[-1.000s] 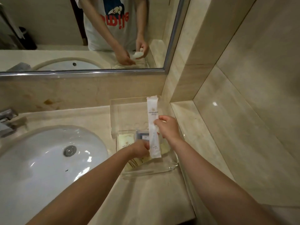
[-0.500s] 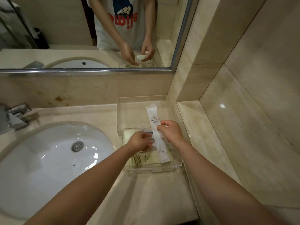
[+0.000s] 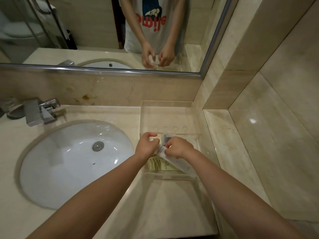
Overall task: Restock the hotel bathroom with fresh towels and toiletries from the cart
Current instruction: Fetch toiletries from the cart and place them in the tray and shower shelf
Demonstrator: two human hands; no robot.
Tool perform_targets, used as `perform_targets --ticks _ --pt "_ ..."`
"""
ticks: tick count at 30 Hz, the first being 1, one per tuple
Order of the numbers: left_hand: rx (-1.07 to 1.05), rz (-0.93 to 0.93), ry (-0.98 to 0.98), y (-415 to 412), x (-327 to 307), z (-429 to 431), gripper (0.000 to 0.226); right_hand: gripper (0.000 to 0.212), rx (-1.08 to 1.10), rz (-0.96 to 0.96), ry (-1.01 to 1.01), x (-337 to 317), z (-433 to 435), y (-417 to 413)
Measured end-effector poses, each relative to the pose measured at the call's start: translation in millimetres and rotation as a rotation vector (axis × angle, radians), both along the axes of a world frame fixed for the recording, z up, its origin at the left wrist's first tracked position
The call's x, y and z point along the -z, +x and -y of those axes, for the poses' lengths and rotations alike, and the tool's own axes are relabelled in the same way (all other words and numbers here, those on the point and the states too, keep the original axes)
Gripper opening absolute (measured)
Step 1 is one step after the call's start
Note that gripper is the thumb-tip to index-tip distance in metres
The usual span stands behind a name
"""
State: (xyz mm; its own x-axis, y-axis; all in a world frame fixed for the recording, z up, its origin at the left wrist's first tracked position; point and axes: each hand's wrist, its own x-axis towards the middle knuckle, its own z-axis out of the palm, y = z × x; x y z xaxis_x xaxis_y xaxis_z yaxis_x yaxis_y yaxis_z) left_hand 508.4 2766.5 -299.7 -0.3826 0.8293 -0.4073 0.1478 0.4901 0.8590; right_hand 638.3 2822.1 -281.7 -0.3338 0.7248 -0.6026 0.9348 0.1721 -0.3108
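Observation:
A clear acrylic tray (image 3: 170, 105) stands on the counter in the corner, right of the sink. My right hand (image 3: 179, 147) pinches a long white toiletry packet (image 3: 176, 163), which lies low and slanted across the tray's front compartment. My left hand (image 3: 146, 145) is beside it with curled fingers on a small pale packet (image 3: 159, 137) in the same compartment. Cream packets with gold print (image 3: 159, 165) lie under the white one. The packets' upper ends are hidden by my hands.
A white oval sink (image 3: 69, 163) fills the left of the beige counter (image 3: 164, 204), with a chrome tap (image 3: 40, 112) behind it. A mirror (image 3: 103, 31) runs along the back wall. A marble wall (image 3: 276, 118) closes the right side.
The white packet was held upright above the tray, then tipped and lowered into the front compartment. Both hands came down and together. The view shifted right and pulled back.

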Motion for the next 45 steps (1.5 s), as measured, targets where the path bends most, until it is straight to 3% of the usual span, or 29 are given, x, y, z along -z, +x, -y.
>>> perform_targets --ticks 2,6,12,14,21,25,28,31,35,38,45 --pt "0.072 -0.076 -0.073 -2.9 7.2 7.8 0.017 0.015 -0.073 0.054 -0.009 0.5 2.9 -1.3" --pt "0.224 -0.171 -0.178 -5.7 18.3 20.8 0.017 0.032 -0.197 0.098 -0.036 9.2 11.4 -1.9" --pt "0.360 -0.425 -0.192 -6.7 24.6 30.0 0.027 0.032 -0.170 0.099 0.005 25.9 21.8 -0.6" --pt "0.378 -0.432 -0.187 -6.5 28.1 30.3 0.030 0.030 -0.134 0.066 0.012 29.9 22.5 1.5" --pt "0.395 -0.413 -0.186 -5.1 36.7 28.4 0.037 0.017 0.266 -0.287 0.034 47.3 27.6 20.2" --pt "0.354 -0.485 -0.147 0.7 30.1 24.1 0.027 0.009 0.788 -0.617 -0.136 38.1 30.1 24.3" --pt "0.298 -0.219 -0.031 11.8 21.6 15.5 0.022 0.008 1.136 -0.865 -0.366 24.8 28.7 27.4" --pt "0.264 0.144 -0.005 25.1 11.9 7.9 0.028 0.012 1.250 -1.070 -0.541 15.7 27.0 29.2" --pt "0.294 0.181 -0.042 37.5 8.6 2.0 0.036 0.021 1.313 -1.290 -0.614 10.4 26.8 34.5" --pt "0.311 0.169 -0.037 41.9 8.3 -2.4 0.036 0.026 1.223 -1.311 -0.597 8.5 29.5 42.1" --pt "0.219 0.292 -0.088 43.1 16.0 -10.1 0.024 0.025 1.088 -1.125 -0.483 21.9 24.5 47.9"
